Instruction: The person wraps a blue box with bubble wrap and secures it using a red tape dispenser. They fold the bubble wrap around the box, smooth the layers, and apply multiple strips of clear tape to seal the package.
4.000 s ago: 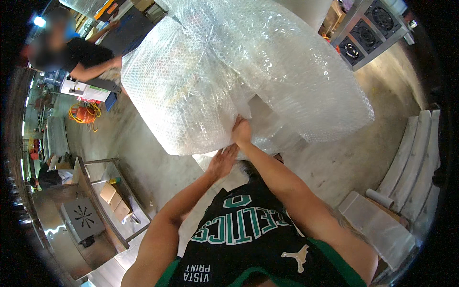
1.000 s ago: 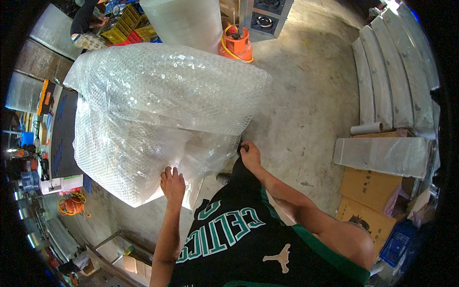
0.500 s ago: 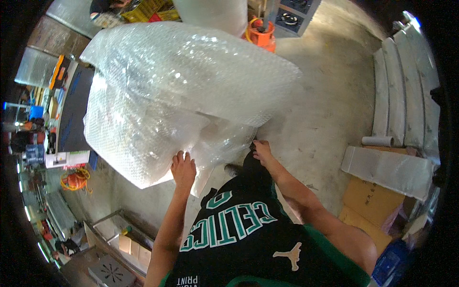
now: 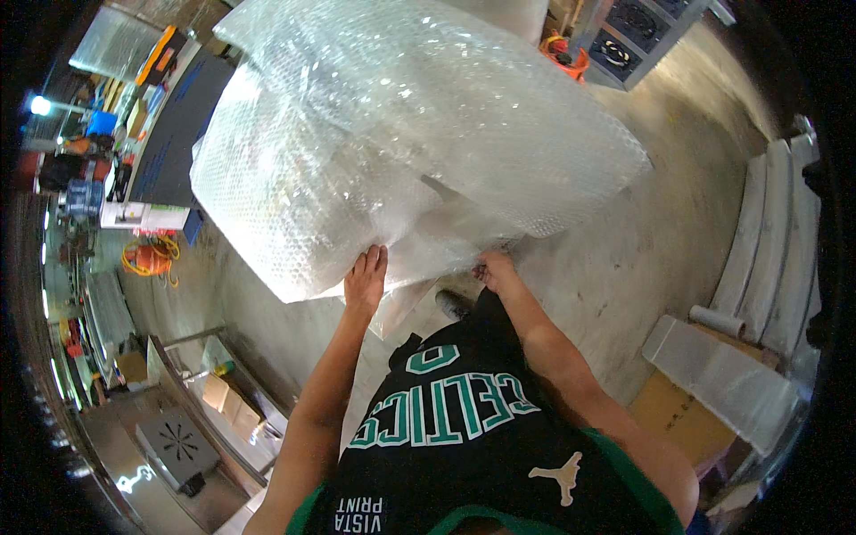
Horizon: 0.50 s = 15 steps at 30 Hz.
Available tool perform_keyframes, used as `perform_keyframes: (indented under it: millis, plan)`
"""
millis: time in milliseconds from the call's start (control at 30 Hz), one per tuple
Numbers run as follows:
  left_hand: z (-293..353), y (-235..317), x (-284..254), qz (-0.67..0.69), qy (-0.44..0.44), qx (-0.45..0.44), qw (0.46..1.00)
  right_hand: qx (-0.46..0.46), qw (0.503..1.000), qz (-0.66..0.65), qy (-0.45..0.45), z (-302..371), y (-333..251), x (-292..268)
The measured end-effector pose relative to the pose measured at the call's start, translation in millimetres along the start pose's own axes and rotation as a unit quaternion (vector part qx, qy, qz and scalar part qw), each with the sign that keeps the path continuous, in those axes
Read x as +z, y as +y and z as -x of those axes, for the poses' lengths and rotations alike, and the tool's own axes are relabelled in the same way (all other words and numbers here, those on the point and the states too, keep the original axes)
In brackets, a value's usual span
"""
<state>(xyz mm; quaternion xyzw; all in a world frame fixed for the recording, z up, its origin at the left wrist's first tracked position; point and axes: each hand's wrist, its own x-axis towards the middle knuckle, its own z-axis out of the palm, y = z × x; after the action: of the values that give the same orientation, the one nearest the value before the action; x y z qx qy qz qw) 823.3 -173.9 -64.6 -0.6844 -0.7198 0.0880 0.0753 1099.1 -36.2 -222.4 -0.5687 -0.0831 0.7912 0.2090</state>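
Head-worn fisheye, facing down, rim seemingly murky

The bubble wrap (image 4: 357, 134) is formed as a wide, clear, glossy sheet, covered with small round cells. It is spread in front of the body, above the concrete floor, and is creased along its length. 1 corner is extended to the right and 1 to the near left. The near edge is gathered unevenly; beside a dark fold, a thinner, more transparent portion is seen. Beneath that edge, 1 pale flap is hung.
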Motion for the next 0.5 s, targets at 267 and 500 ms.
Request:
perform_keyframes:
  millis: [267,500]
  plan:
    - [0.9,4.2,0.3,0.063,0.064,-0.019,0.996,-0.412,0.835,0.185,0.315,35.4,-35.8,-1.4]
    - [3.9,24.0,-25.5,0.328,0.151,-0.134,0.923,-0.614,0.59,0.521,0.061,146.4,-16.3,60.6]
